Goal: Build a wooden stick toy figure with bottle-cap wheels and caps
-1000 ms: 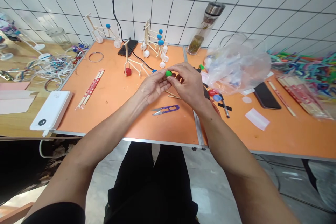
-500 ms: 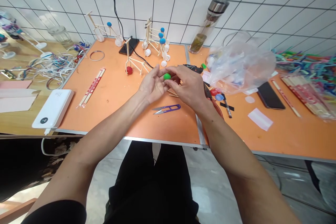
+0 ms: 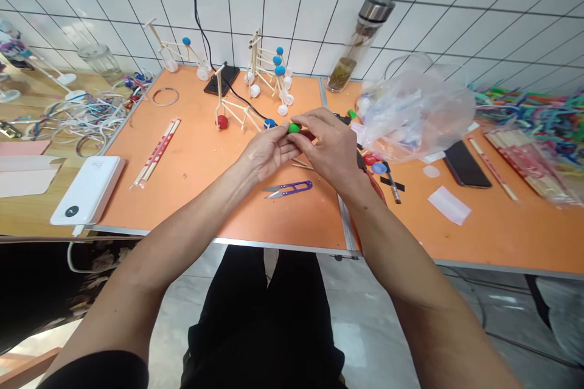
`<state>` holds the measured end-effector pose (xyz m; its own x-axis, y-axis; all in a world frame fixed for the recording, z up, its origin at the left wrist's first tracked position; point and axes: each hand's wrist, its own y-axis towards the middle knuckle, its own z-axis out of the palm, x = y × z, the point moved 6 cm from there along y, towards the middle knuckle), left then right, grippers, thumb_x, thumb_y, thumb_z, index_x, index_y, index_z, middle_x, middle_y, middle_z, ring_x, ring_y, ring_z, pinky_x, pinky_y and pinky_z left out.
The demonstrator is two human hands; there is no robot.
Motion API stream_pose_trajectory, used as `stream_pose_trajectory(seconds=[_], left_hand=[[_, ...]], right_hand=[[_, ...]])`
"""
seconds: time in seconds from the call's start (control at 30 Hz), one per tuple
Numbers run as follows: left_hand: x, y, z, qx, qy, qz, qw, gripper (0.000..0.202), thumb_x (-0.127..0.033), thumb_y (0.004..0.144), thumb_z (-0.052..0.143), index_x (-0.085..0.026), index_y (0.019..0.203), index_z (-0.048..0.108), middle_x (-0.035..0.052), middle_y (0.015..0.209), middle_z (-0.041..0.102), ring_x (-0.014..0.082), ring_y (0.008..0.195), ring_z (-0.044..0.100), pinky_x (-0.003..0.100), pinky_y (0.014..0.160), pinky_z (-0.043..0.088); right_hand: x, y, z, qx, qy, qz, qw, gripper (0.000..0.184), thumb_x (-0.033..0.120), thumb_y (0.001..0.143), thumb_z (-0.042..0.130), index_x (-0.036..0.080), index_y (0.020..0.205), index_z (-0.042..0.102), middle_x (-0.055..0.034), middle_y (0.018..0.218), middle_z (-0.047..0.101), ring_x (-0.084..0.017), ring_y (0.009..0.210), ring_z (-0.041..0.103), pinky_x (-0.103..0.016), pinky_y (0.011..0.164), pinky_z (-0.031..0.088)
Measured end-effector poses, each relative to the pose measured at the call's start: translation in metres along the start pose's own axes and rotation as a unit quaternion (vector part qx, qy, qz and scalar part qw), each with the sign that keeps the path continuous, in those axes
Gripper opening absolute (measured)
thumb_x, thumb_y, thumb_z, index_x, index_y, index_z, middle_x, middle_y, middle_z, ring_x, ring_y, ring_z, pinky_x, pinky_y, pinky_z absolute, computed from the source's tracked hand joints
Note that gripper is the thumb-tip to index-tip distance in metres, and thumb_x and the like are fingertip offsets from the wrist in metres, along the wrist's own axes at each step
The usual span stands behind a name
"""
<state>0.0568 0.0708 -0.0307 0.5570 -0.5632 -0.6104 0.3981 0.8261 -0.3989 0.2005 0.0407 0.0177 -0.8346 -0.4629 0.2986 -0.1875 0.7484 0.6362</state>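
A white power bank [image 3: 86, 190] sits well left of the grips on the orange tabletop [image 3: 191, 206], beside a red-and-white paper packet of chopsticks [image 3: 156, 153], while a bamboo-stick model [image 3: 232, 110] carrying a red ball stands just ahead of the left grip [image 3: 266, 152]. At centre, the left grip and right grip [image 3: 329, 144] come together, their fingers pressed close around a small green ball [image 3: 294, 127] that shows at the fingertips, the hands holding it from both sides. A dark object beside the ball, under the right fingers, is too hidden to identify. Purple thread snips [image 3: 287, 189] lie just below the grips, and a clear plastic bag [image 3: 415, 115] bulges to the right, with a black smartphone [image 3: 464, 164] beyond it. Even fingertip pressure from both sides, with the wrists kept steady, looks the surest way to control something this small and stop it rolling free.
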Motion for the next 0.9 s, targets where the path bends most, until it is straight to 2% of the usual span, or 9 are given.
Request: stream_pose_trajectory(seconds=[0.13,0.37,0.57,0.73,0.9], left_hand=[[-0.0012,-0.0024,0.0015,0.004,0.020,0.008,1.000,0.025,-0.028,0.127,0.075,-0.017,0.109,0.087,0.0131,0.106,0.098,0.0246,0.120,0.098,0.045,0.139,0.065],[-0.0001,-0.0017,0.0002,0.001,0.026,0.013,1.000,0.017,-0.033,0.121,0.089,-0.017,0.112,0.088,0.0156,0.116,0.099,0.0292,0.132,0.096,0.049,0.141,0.065],[-0.0029,-0.0026,0.0001,0.002,0.049,0.023,0.999,0.018,-0.033,0.121,0.087,-0.018,0.112,0.089,0.0148,0.119,0.099,0.0284,0.136,0.095,0.049,0.140,0.065],[-0.0023,-0.0020,-0.0015,0.006,0.059,0.019,0.998,0.030,-0.048,0.117,0.094,-0.018,0.119,0.089,0.0163,0.123,0.099,0.0300,0.135,0.095,0.050,0.139,0.067],[-0.0039,0.0018,-0.0052,0.014,0.069,0.030,0.997,0.018,-0.033,0.121,0.087,-0.018,0.110,0.089,0.0136,0.116,0.099,0.0260,0.130,0.096,0.046,0.139,0.065]], right_hand=[[-0.0027,-0.0001,-0.0009,-0.003,0.001,-0.007,1.000,0.030,0.026,0.116,0.077,0.030,0.140,0.094,-0.0107,0.141,0.092,-0.034,0.127,0.088,-0.045,0.100,0.070],[-0.0021,-0.0002,-0.0001,0.007,-0.011,-0.005,1.000,0.025,0.028,0.118,0.075,0.030,0.135,0.094,-0.0094,0.138,0.093,-0.033,0.124,0.088,-0.043,0.096,0.069],[-0.0061,0.0003,0.0003,-0.006,0.003,0.002,1.000,0.029,0.030,0.116,0.078,0.029,0.140,0.094,-0.0111,0.141,0.091,-0.035,0.123,0.087,-0.045,0.097,0.070],[-0.0079,-0.0004,0.0017,-0.006,0.003,0.008,1.000,0.020,0.032,0.118,0.077,0.030,0.130,0.094,-0.0092,0.136,0.091,-0.033,0.119,0.086,-0.043,0.095,0.068],[-0.0088,-0.0003,0.0032,-0.005,0.004,0.008,1.000,0.026,0.029,0.115,0.079,0.031,0.137,0.093,-0.0091,0.138,0.092,-0.033,0.117,0.086,-0.045,0.095,0.068]])
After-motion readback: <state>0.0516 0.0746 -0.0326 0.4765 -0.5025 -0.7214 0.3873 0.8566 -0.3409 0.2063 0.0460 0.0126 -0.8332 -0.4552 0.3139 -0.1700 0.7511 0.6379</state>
